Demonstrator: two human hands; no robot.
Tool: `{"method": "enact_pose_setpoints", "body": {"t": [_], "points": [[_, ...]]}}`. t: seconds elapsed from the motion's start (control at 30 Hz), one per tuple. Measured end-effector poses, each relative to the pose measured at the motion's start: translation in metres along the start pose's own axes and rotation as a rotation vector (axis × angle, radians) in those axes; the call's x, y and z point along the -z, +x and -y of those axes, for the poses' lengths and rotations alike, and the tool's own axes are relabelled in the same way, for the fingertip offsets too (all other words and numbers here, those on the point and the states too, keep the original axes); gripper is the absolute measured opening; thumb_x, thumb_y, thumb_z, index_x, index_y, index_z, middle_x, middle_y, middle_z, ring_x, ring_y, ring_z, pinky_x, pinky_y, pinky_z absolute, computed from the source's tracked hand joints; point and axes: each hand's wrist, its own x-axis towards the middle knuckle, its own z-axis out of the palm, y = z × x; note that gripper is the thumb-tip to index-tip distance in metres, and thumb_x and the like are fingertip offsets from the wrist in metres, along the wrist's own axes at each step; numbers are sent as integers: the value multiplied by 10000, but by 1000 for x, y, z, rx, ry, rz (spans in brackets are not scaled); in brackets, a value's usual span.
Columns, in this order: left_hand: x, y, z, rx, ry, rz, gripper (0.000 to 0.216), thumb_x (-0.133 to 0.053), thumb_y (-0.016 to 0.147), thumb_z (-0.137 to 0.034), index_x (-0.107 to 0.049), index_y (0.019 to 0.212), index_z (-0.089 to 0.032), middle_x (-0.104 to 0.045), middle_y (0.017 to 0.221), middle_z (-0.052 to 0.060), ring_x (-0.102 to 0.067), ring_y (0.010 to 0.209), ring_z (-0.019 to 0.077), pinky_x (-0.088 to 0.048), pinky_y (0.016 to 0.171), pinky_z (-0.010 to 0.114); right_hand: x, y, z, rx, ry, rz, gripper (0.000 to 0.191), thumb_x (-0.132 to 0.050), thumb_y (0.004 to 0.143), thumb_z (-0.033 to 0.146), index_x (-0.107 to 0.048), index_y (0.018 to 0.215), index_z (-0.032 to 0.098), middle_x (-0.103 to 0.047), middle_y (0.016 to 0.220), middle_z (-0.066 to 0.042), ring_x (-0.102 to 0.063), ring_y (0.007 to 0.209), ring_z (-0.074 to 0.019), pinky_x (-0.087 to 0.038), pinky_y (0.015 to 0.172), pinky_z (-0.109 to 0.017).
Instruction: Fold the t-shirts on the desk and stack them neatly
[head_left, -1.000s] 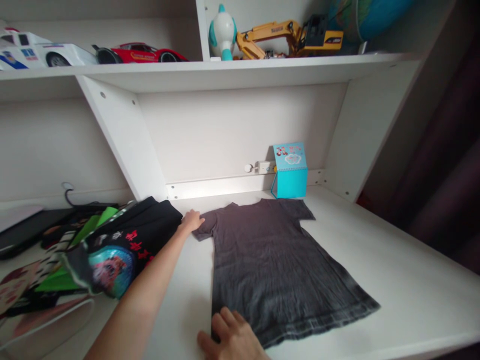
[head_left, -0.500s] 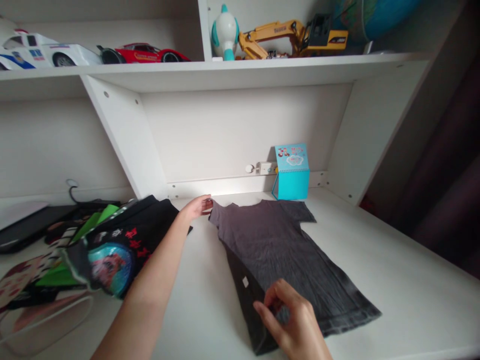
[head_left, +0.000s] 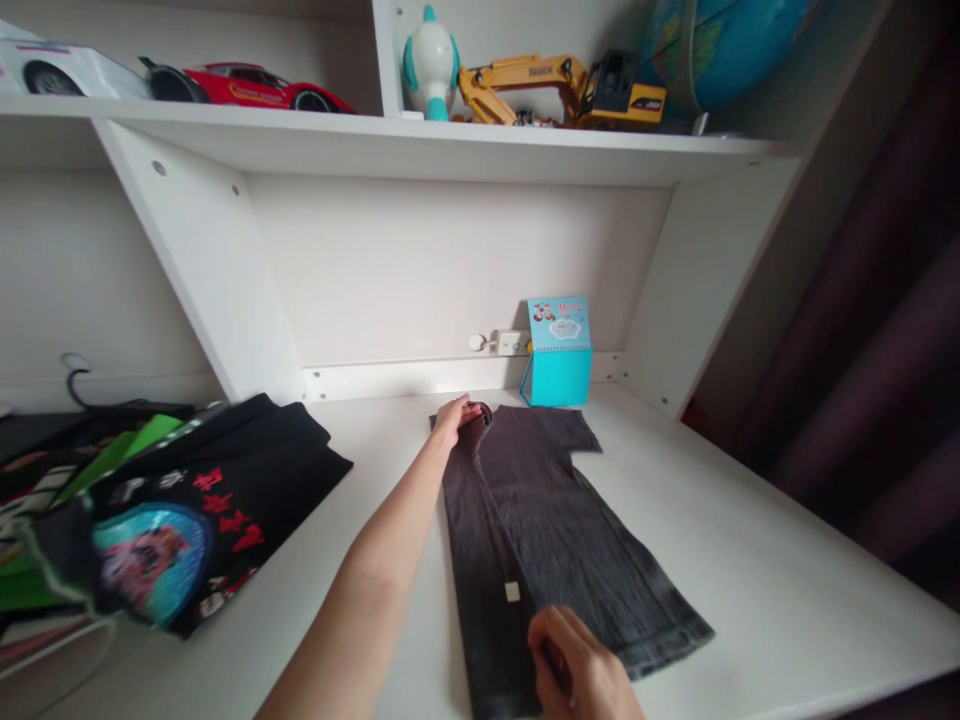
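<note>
A dark grey T-shirt [head_left: 570,540] lies on the white desk [head_left: 765,560], its left side folded over toward the middle. My left hand [head_left: 459,418] reaches far across and pinches the folded edge near the collar. At the near end my right hand [head_left: 581,665] is closed on the folded hem. A small white label shows on the turned-over cloth.
A pile of clothes, with a black printed T-shirt [head_left: 195,510] on top, sits at the left. A turquoise box [head_left: 559,352] stands against the back wall. The shelf above holds toy cars [head_left: 240,85], a yellow excavator [head_left: 555,88] and a globe [head_left: 720,45].
Both hands have carried the shirt's left side over to the right, folding it lengthwise. The left sleeve is now tucked in and the shirt looks narrower.
</note>
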Motion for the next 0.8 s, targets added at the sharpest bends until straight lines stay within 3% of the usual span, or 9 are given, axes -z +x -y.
{"method": "enact_pose_setpoints", "body": {"t": [0.13,0.27,0.4,0.5,0.57,0.63,0.7,0.77,0.8], "points": [[3,-14,13,-166,183,4,205,-442,871,-317,-540,874,-137,-676,873,121,-656,825,173,-483,824,311,6,0,-3,54,-135,-10,171,-408,819,230,-572,774,230,-567,749,-42,-591,581,-128,-489,522,-204],[14,-45,24,-313,416,76,154,-532,807,-275,-605,915,-192,-619,1110,82,-523,1110,202,-336,1008,357,8,14,3,323,-327,-121,272,-494,830,334,-600,1064,248,-609,1088,-116,-617,939,-227,-534,729,-307],[30,-74,33,-389,881,134,402,-525,807,-385,-561,1167,-210,-391,1389,82,-196,1337,280,-93,1092,454,-29,21,6,554,-459,-188,549,-475,804,533,-511,1242,203,-579,1191,-137,-580,1027,-318,-538,725,-399],[42,-85,32,-386,1361,204,581,-349,847,-570,-382,1344,-270,-239,1465,85,-102,1346,353,-96,1052,546,-64,12,7,565,-491,-212,452,-510,834,391,-491,1262,246,-596,1165,-119,-594,1008,-310,-530,739,-403],[50,-89,29,-379,1470,255,623,-260,843,-631,-315,1375,-310,-198,1478,77,-99,1340,373,-134,1041,544,-67,8,12,605,-426,-151,457,-523,843,291,-445,1291,334,-603,1163,-62,-606,1000,-268,-529,754,-371],[57,-93,26,-380,1505,287,617,-208,846,-642,-283,1381,-344,-182,1484,58,-94,1339,376,-148,1042,531,-46,13,19,674,-263,87,472,-499,859,309,-387,1288,470,-597,1167,70,-618,987,-184,-535,763,-290],[64,-97,24,-381,1520,298,571,-160,870,-610,-264,1380,-376,-183,1486,30,-97,1342,361,-151,1045,522,-5,33,21,666,-77,394,437,-446,875,375,-352,1260,559,-564,1172,192,-607,993,-104,-525,778,-196],[68,-101,24,-383,1526,288,514,-118,903,-542,-253,1377,-397,-184,1486,5,-106,1346,341,-150,1050,513,39,69,11,511,-67,356,449,-390,898,380,-374,1345,352,-549,1242,54,-572,1060,-144,-492,863,-232],[70,-102,24,-384,1528,278,495,-110,915,-510,-252,1376,-401,-182,1486,-4,-109,1348,333,-149,1052,508,58,91,-1,270,-100,344,408,-387,909,349,-448,1308,288,-558,1238,9,-554,1085,-162,-461,911,-264]]}}
